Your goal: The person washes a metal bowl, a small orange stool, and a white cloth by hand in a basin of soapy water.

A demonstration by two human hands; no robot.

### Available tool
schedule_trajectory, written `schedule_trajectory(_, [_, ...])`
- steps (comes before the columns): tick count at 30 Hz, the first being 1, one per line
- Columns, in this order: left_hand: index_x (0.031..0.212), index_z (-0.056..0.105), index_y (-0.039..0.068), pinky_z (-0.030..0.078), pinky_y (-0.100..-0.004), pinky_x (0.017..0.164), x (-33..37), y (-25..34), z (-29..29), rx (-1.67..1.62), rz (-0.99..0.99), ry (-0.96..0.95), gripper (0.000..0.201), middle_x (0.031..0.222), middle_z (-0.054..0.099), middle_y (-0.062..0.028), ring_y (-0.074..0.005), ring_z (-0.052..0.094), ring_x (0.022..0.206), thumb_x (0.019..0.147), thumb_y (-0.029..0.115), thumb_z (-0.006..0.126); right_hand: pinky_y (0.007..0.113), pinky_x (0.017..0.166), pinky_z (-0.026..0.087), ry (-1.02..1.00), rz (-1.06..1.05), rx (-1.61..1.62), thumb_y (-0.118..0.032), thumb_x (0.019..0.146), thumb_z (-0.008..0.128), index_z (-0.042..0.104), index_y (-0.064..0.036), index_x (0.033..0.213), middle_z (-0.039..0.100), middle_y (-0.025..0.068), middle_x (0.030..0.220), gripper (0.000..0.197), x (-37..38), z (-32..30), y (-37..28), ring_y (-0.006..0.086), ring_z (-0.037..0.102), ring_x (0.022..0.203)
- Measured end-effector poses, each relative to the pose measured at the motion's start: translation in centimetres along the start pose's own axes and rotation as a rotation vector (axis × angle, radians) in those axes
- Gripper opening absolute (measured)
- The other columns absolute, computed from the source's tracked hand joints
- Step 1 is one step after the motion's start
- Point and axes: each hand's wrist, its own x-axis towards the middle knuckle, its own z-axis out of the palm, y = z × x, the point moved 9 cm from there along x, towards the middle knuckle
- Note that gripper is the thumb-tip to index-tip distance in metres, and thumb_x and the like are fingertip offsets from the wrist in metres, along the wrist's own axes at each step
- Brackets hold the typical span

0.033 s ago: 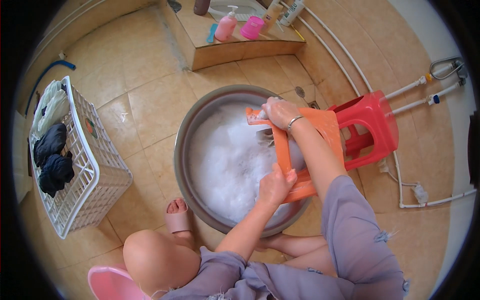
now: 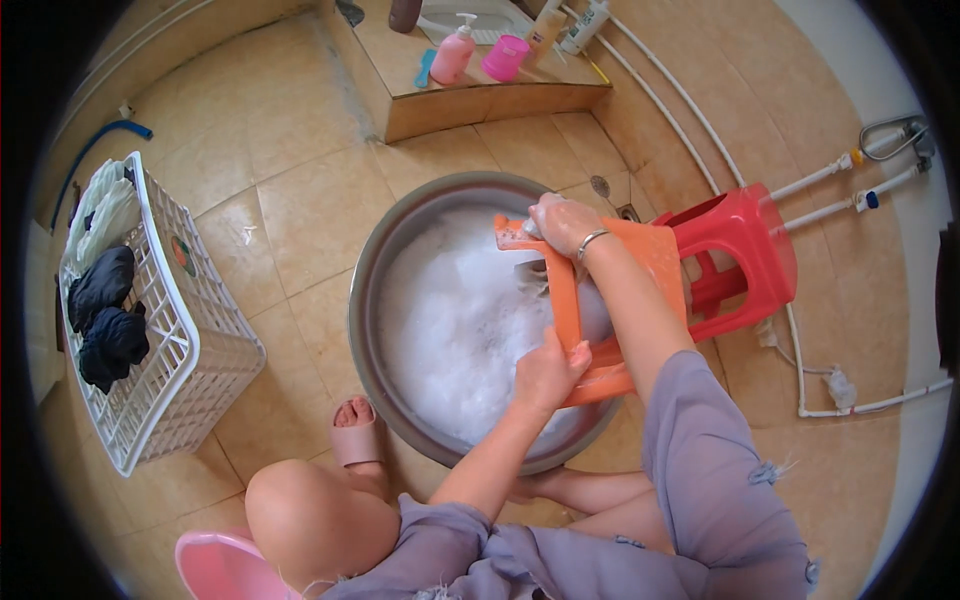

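My left hand (image 2: 546, 372) is closed round one leg of an orange plastic stool (image 2: 566, 310), which is tilted on its side over a wide grey metal basin (image 2: 362, 330). My right hand (image 2: 565, 224), with a silver bangle at the wrist, is closed against the end of another leg. Something white, foam or a cloth, shows under its fingers; I cannot tell which. Thick white suds (image 2: 440, 320) fill the basin, and a bit of greyish cloth (image 2: 535, 278) pokes out of them beside the stool.
A red plastic stool (image 2: 765, 255) stands right of the basin, near white pipes (image 2: 800, 350). On the left is a white laundry basket (image 2: 195, 330) with dark and pale clothes. A pink pump bottle (image 2: 453, 55) and a pink cup (image 2: 505, 57) sit on the tiled ledge (image 2: 480, 103).
My right hand has shifted very slightly to the right along the stool leg, baring a little more of its end. The left hand keeps its hold.
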Motion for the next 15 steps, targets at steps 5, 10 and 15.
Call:
schedule_trajectory(5, [0.077,0.046,0.003,0.043,-0.0432,0.047,0.6,0.9,-2.1,0.09,0.233,-0.049,0.036,0.055,0.054,-0.0185,-0.0359,0.055,0.052,0.07,0.036,0.06,0.038,0.076,0.041,-0.05,0.085,0.235,-0.027,0.085,0.035,0.058,-0.0015,0.087,0.056,0.0178,0.097,0.034,-3.3,-4.2,1.9,0.0317,0.054,0.088])
schedule_trajectory(10, [0.072,0.05,0.003,0.043,-0.0437,0.053,0.7,2.2,-4.8,0.239,0.286,-0.185,0.049,0.056,0.054,-0.018,-0.0369,0.054,0.057,0.065,0.049,0.062,0.044,0.073,0.041,0.288,0.183,0.392,-0.031,0.088,0.031,0.053,0.0027,0.082,0.055,0.0268,0.085,0.041,-9.5,-8.7,3.3,0.0407,0.052,0.084])
schedule_trajectory(15, [0.065,0.053,0.004,0.044,-0.0377,0.054,1.1,5.4,-7.1,0.374,0.521,-0.118,0.04,0.059,0.056,-0.0141,-0.0312,0.056,0.058,0.062,0.041,0.067,0.047,0.067,0.042,0.558,0.326,0.403,-0.032,0.086,0.034,0.053,0.0021,0.079,0.055,0.0282,0.08,0.04,-14.6,-7.1,6.2,0.0423,0.053,0.078])
